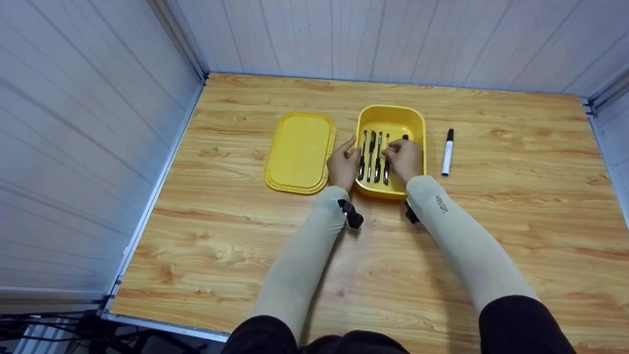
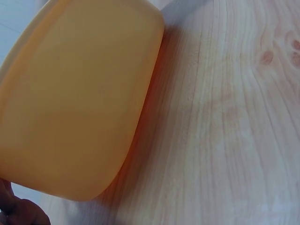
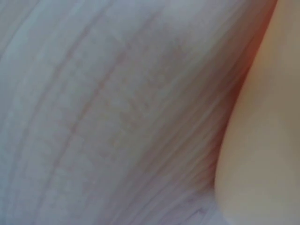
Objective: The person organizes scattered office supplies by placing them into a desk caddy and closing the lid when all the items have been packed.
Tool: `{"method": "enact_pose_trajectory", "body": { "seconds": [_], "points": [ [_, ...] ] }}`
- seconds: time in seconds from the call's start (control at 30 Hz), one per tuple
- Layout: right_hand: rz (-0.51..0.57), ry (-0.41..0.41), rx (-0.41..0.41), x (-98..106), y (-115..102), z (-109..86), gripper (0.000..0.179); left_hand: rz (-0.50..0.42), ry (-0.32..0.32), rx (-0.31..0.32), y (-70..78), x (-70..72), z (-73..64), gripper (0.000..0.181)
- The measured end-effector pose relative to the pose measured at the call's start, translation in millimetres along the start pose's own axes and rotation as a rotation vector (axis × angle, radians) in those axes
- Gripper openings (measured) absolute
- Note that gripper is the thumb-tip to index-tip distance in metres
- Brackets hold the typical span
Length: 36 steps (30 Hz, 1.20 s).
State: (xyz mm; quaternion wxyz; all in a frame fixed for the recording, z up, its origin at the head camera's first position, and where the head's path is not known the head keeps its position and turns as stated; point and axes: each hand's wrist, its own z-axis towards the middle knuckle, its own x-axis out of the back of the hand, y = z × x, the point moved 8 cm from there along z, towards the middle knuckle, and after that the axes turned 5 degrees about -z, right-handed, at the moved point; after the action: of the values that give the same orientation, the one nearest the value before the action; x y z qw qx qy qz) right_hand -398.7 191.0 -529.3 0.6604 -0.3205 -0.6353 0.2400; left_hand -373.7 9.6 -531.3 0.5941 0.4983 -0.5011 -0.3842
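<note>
A yellow plastic box (image 1: 393,109) stands without its lid, and several black-and-clear pens (image 1: 378,157) lie side by side lengthwise in it. At its left wall, my left hand (image 1: 343,164) holds the rim; in the left wrist view a bit of the hand (image 2: 23,211) shows against the wall of the box (image 2: 79,103). My right hand (image 1: 407,160) reaches inside the box, thumb and forefinger pinching the rightmost visible pen (image 1: 386,173). Just beyond that hand a dark-tipped object (image 1: 405,137) pokes out, mostly hidden. Only the box's outer wall (image 3: 262,140) fills the right wrist view's edge.
The yellow lid (image 1: 300,152) lies flat left of the box. To the right is a white marker (image 1: 447,152) with a dark cap. Wood-grain tabletop (image 1: 206,236) surrounds them, with pale panels (image 1: 314,39) behind and to the sides.
</note>
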Motion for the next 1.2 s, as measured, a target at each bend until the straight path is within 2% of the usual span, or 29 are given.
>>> {"method": "enact_pose_trajectory", "body": {
  "seconds": [0.23,0.37,0.73,1.0,1.2],
  "points": [
    [-0.114,0.145,0.168,16.0,-21.5,-3.1,0.024,0.005,-0.008,0.000,1.9,-1.8,-0.3,0.038],
    [-0.128,0.207,0.204,27.8,-30.6,-4.7,0.023,0.001,-0.008,-0.008,4.7,-1.0,-0.1,0.037],
    [-0.098,0.246,0.174,58.5,-30.8,5.5,0.027,-0.021,-0.010,-0.015,3.8,-0.6,3.2,0.039],
    [-0.132,0.277,0.130,78.2,-19.1,9.8,0.028,-0.052,-0.024,0.002,1.5,-2.6,2.1,0.039],
    [-0.155,0.280,0.073,91.5,-1.7,11.8,0.032,-0.058,-0.022,0.015,-0.9,-2.6,0.2,0.039]
  ]
}}
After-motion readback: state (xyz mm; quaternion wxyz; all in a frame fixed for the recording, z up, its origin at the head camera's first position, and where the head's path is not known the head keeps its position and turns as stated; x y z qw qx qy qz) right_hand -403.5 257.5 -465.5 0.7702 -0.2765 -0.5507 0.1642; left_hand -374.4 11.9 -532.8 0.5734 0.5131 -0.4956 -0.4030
